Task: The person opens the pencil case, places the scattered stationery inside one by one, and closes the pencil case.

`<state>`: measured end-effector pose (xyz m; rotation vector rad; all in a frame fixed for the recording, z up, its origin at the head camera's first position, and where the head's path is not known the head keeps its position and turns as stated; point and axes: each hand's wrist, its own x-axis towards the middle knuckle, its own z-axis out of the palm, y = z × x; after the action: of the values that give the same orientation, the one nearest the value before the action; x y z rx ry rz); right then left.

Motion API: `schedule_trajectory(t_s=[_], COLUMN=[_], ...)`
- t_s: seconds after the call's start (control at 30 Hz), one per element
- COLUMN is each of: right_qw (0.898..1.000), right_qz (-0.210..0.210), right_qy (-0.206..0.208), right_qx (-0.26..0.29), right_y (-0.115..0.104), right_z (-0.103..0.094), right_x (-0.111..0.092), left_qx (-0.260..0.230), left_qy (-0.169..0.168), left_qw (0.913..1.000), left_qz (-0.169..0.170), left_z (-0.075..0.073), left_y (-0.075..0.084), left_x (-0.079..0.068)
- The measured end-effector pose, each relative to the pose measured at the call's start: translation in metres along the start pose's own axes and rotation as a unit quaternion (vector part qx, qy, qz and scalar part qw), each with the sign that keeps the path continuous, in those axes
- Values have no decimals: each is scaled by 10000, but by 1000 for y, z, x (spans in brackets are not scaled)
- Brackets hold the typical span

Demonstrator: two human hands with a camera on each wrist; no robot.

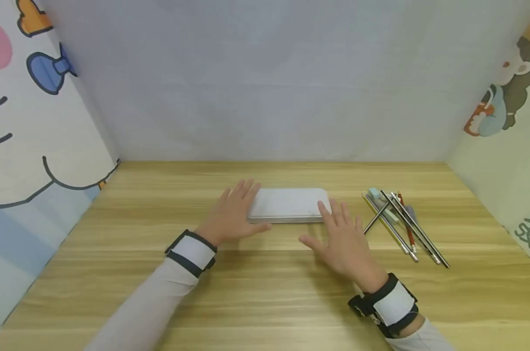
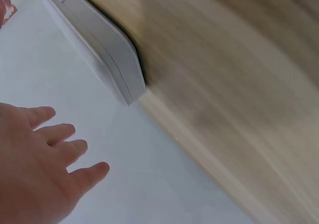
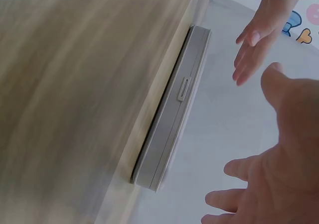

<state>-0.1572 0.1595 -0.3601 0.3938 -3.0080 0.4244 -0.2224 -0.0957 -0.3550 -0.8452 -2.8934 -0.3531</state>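
Note:
A flat white case [image 1: 289, 204] with rounded corners lies closed on the wooden table. In the right wrist view a small latch [image 3: 184, 88] shows on the side of the case [image 3: 169, 119]. My left hand [image 1: 232, 214] hovers at the case's left end, fingers straight and spread. At the right end is my right hand [image 1: 345, 243], its fingers likewise extended, with the fingertips overlapping the case's corner in the head view. Both palms hold nothing. In the left wrist view the left hand's fingers [image 2: 60, 134] appear apart from the case [image 2: 107, 50].
To the right lies a loose pile: several pencils, including a yellow pencil [image 1: 389, 226] and a red pencil [image 1: 406, 224], dark thin rods, and a pale blue eraser-like block [image 1: 374, 193]. A grey wall [image 1: 269, 97] stands behind the table [image 1: 265, 302]; patterned panels flank both sides.

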Motion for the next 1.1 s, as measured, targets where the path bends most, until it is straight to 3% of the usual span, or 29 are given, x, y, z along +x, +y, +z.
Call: schedule_trajectory(t_s=[0.33, 0.63, 0.87, 1.1], right_qw=[10000, 9999, 9999, 10000], right_qz=[-20, -85, -91, -55], right_qy=[31, 61, 76, 31], right_qx=[-83, -115, -86, -65], right_y=[1, -2, 0, -1], right_z=[-1, 2, 5, 3], right_x=[-3, -2, -4, -3], left_qx=[-180, -214, -451, -787], left_qy=[-614, -1007, -1556, -1718], left_qw=[9975, 9928, 9858, 9817], left_qz=[292, 614, 452, 238], left_z=[-1, -4, -3, 3], left_y=[-6, -11, -13, -15], left_x=[32, 53, 61, 67])
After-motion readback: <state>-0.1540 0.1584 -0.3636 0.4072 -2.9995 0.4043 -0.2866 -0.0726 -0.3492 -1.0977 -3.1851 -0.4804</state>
